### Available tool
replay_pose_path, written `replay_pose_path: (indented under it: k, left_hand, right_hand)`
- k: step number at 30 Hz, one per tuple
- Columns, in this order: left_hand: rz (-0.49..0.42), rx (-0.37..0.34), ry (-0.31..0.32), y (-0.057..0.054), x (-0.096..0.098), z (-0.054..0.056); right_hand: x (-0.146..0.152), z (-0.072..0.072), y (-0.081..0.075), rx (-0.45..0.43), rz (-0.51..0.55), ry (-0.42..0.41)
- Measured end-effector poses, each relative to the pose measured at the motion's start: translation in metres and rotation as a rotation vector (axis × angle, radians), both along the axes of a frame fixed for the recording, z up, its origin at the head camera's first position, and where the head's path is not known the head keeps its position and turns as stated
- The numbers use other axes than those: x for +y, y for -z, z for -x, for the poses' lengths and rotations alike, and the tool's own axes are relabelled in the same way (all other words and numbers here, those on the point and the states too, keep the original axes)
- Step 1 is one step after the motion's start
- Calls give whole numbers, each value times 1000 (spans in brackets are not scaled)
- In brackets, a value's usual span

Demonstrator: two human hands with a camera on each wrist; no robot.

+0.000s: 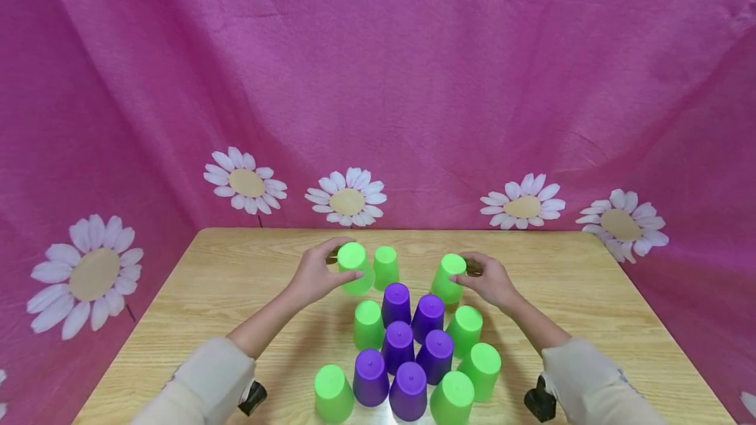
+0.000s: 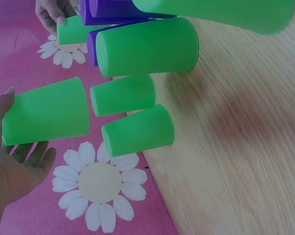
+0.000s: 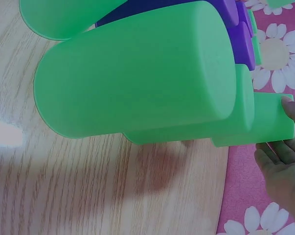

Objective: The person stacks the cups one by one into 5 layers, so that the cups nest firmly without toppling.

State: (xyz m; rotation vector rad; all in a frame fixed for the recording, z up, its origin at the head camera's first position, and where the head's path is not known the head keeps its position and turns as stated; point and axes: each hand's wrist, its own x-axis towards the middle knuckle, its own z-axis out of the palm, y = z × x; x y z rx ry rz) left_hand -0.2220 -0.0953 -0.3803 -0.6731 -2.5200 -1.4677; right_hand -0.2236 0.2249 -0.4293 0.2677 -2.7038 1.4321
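My left hand (image 1: 317, 275) grips an upside-down green cup (image 1: 356, 271) by its sides, holding it above the far part of the table. Just right of it stands another green cup (image 1: 386, 269). Two standing green cups, the nearer one (image 2: 137, 131) among them, show past the held one in the left wrist view. My right hand (image 1: 491, 281) pinches a green cup (image 1: 447, 281) between thumb and fingers at the far right of the group. Several upside-down purple cups (image 1: 398, 344) stand close together in the middle, with green cups (image 1: 465, 329) around them.
The wooden table (image 1: 260, 261) carries the whole group. More green cups, such as the front left one (image 1: 333, 395) and the front right one (image 1: 452, 400), stand near its front edge. A pink cloth (image 1: 413, 84) with daisies hangs behind and at both sides.
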Motion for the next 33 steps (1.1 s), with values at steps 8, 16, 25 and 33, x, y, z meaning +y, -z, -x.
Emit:
replay_pose_path:
  k: [8,16,25,33]
  left_hand:
    - [-5,-23,-10,0,16,5]
    - [-6,26,-18,-3,31,15]
    - [-15,-8,-5,-8,49,23]
    - [-35,0,-9,-2,58,31]
  right_hand:
    - [1,1,-1,-3,3,27]
    - [-1,2,-7,-10,15,21]
    - [3,1,-16,12,6,28]
    - [6,3,-16,17,33,40]
